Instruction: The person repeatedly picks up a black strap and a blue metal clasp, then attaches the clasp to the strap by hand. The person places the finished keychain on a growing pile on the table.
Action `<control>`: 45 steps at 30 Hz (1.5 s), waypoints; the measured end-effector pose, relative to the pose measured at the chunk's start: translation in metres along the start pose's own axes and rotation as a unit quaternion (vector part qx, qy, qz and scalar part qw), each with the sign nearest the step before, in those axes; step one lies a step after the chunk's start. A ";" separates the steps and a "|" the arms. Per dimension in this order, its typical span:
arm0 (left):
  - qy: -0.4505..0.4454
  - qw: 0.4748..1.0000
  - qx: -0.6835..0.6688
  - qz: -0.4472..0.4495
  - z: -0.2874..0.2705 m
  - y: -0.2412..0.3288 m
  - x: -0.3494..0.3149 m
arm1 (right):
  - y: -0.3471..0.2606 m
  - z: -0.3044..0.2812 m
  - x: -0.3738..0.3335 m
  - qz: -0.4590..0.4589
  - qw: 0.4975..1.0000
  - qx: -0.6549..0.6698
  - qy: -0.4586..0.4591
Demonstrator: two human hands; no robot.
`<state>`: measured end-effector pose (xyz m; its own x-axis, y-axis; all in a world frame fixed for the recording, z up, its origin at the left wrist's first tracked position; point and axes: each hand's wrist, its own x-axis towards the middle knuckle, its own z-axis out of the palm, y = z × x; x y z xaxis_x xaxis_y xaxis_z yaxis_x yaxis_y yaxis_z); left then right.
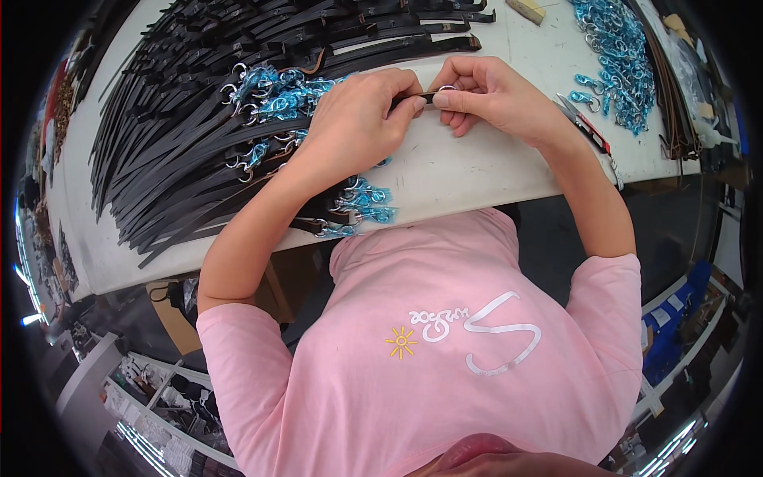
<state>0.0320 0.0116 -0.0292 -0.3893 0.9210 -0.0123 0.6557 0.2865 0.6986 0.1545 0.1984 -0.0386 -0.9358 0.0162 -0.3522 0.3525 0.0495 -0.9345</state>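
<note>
My left hand (358, 119) and my right hand (489, 94) meet over the white table, their thumbs and fingertips pinching a black leather strap (427, 98) between them. A metal ring shows at the right fingertips; most of the strap is hidden by my left hand. Around and under my left forearm lie metal snap hooks (290, 94) wrapped in blue film, several joined to strap ends. A large heap of black straps (183, 151) spreads to the left. Beside my right wrist lies a cutting tool with red-and-black handles (592, 135), its blades partly behind the wrist.
A pile of blue-wrapped snap hooks (616, 56) sits at the far right, with brown straps (671, 95) hanging along the table's right edge. A small yellowish block (526, 9) is at the back. The white table's (469, 187) front edge runs close to my body.
</note>
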 end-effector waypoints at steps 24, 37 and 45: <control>0.085 0.991 -0.048 0.086 -0.022 0.007 -0.024 | -0.015 -0.002 0.011 0.009 0.986 0.097 -0.135; 0.108 0.991 -0.043 0.072 -0.019 0.001 -0.021 | -0.021 0.000 0.010 -0.001 0.996 0.037 -0.083; 0.070 0.996 0.014 0.045 -0.018 0.003 -0.021 | -0.013 0.009 0.010 -0.098 0.978 -0.175 -0.061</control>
<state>0.0309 -0.0115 -0.0139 -0.4128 0.8984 0.1501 0.7095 0.2138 0.6715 0.1406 0.1889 -0.0306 -0.9705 -0.1464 -0.1913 0.1235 0.3794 -0.9169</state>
